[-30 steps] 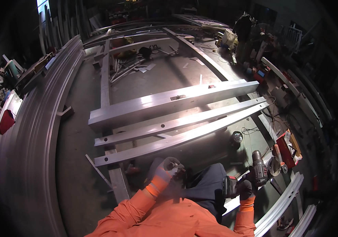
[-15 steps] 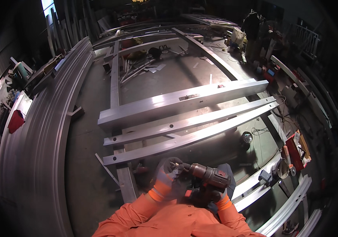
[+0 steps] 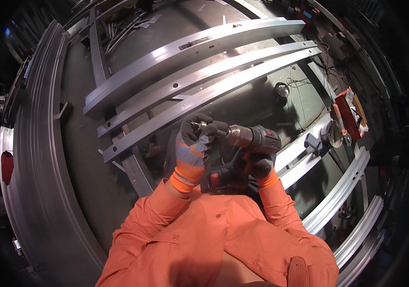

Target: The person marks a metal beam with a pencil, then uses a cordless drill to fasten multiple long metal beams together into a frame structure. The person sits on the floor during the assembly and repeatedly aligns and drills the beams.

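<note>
The right grip (image 3: 261,166) is closed around the handle of a cordless drill (image 3: 265,140), so the tool's body lies just forward of it. The drill's long axis runs across the person's front, close to level, with the chuck (image 3: 240,137) pointing left, straight toward the left grip (image 3: 194,143). That is the relation that counts here: the two hands face each other along the tool's axis, the left one nearer the chuck's nose, the right one nearer the motor end. The battery (image 3: 221,180) sits back and left of the right grip, near the shirt.

The left grip is pinched on a small shiny metal piece (image 3: 197,126), which shows on the side of the fingers away from the drill. Dark glove against dark parts makes it hard to tell whether this piece reaches into the chuck.

Beyond both grips, well forward, two bars with holes (image 3: 214,91) slant up to the right, with a wide metal beam (image 3: 166,57) past them. Right of the right grip lie pale rails (image 3: 301,142), then a red box (image 3: 345,114). Far left of the left grip stretches a stack of long profiles (image 3: 41,143).
</note>
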A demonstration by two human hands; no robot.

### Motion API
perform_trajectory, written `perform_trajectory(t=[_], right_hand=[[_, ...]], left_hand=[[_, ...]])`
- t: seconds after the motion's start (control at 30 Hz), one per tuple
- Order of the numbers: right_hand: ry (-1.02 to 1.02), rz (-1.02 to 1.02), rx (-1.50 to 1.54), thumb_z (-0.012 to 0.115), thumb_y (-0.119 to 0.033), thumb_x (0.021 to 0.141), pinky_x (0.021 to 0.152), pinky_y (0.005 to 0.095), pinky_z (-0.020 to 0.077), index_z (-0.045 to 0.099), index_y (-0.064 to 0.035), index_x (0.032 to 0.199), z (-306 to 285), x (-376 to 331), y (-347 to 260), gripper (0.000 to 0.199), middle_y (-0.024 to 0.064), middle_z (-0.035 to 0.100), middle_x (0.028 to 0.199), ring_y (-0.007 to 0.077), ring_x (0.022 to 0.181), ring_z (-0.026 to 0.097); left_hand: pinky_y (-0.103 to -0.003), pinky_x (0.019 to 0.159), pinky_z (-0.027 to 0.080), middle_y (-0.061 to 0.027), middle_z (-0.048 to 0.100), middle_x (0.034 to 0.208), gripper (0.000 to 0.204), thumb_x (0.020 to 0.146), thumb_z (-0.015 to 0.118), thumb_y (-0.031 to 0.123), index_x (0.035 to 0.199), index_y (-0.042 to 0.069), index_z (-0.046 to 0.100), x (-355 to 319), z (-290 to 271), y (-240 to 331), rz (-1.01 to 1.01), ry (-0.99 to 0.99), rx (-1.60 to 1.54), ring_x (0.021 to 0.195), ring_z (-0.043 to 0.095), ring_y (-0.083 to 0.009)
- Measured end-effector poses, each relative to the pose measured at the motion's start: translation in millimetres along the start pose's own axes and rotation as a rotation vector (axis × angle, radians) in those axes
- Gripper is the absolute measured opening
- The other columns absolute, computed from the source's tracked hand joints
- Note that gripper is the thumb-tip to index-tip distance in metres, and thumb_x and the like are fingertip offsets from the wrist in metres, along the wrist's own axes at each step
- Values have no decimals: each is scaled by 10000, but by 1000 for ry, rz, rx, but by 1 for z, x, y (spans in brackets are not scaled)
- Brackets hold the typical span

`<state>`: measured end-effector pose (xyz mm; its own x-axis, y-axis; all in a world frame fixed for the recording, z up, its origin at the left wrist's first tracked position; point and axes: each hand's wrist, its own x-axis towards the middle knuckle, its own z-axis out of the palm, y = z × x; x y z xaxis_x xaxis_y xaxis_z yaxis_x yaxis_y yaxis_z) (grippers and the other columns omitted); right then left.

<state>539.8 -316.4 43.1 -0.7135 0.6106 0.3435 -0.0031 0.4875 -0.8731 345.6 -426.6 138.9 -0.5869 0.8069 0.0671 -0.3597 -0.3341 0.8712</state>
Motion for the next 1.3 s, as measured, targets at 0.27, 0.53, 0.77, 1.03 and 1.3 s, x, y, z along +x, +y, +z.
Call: perform_trajectory(t=[0.27, 0.53, 0.77, 1.03, 1.3], right_hand=[[-47, 440, 1013, 605, -356, 883, 580, 397, 401, 547, -54, 863, -6, 3, 13, 308, 103, 481, 656, 247, 563, 477], [-35, 391, 983, 614, -261, 952, 635, 384, 472, 558, -57, 873, -12, 7, 2, 225, 93, 572, 742, 242, 636, 551], [-3, 137, 159, 656, -204, 972, 849, 349, 548, 663, -65, 1076, -18, 10, -6, 174, 75, 691, 974, 220, 912, 668], [-161, -122, -426, 730, -176, 840, 1007, 341, 486, 629, -76, 1237, -29, 0, 10, 421, 102, 645, 1216, 257, 1131, 612], [-82, -180, -381, 841, -153, 626, 857, 324, 519, 672, -127, 930, -26, 8, 6, 349, 51, 662, 926, 255, 906, 645]], left_hand=[[-256, 739, 567, -167, 754, 1049, 319, 986, 738, 146, 1195, 16, 536, 7, 40, 14, 28, -93, -138, 850, 674, -119], [-223, 595, 495, -133, 733, 1032, 312, 958, 778, 147, 1160, 15, 581, 12, 43, 10, 89, -84, -105, 708, 607, -85], [-220, 647, 516, -103, 725, 1043, 346, 948, 774, 86, 1233, 3, 598, 11, 33, 9, 82, -114, -72, 815, 639, -97], [-289, 865, 573, -100, 741, 1052, 299, 944, 748, 39, 1223, 6, 646, 9, 34, 15, 123, -123, 83, 938, 688, -140], [-280, 893, 564, -82, 734, 1087, 344, 933, 770, 51, 1252, 5, 651, 10, 26, 8, 97, -131, 82, 965, 681, -130]])
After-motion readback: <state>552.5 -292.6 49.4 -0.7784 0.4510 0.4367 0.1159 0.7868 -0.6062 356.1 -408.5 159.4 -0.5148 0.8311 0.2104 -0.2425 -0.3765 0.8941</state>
